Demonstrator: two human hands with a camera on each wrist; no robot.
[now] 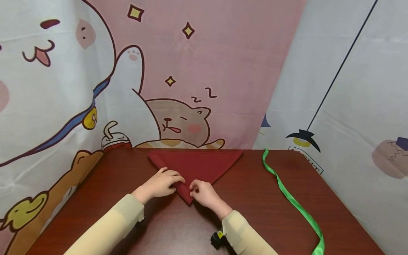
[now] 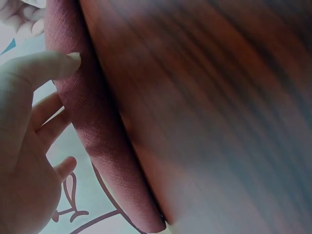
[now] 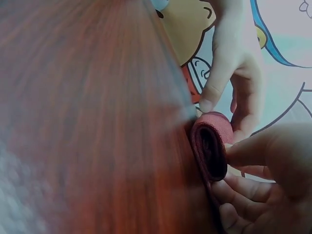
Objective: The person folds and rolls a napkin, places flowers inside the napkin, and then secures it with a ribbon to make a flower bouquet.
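Note:
A dark red cloth [image 1: 197, 164] lies in a triangle at the far side of the table, its point toward me. Along its left edge runs a rolled part [image 2: 100, 126], tight and tube-like. My left hand [image 1: 163, 182] grips this roll partway down, thumb on the near side and fingers over the top. Close to the near point, my right hand [image 1: 205, 194] pinches the roll between curled fingers and thumb. In the right wrist view the roll's end [image 3: 222, 126] shows its spiral layers, with both hands right beside it.
A long green ribbon [image 1: 294, 202] trails down the right side of the brown wooden table [image 1: 255, 212]. Behind the table hangs a cartoon-printed cloth backdrop [image 1: 236, 71]. A small black device [image 1: 216, 240] sits at my right cuff.

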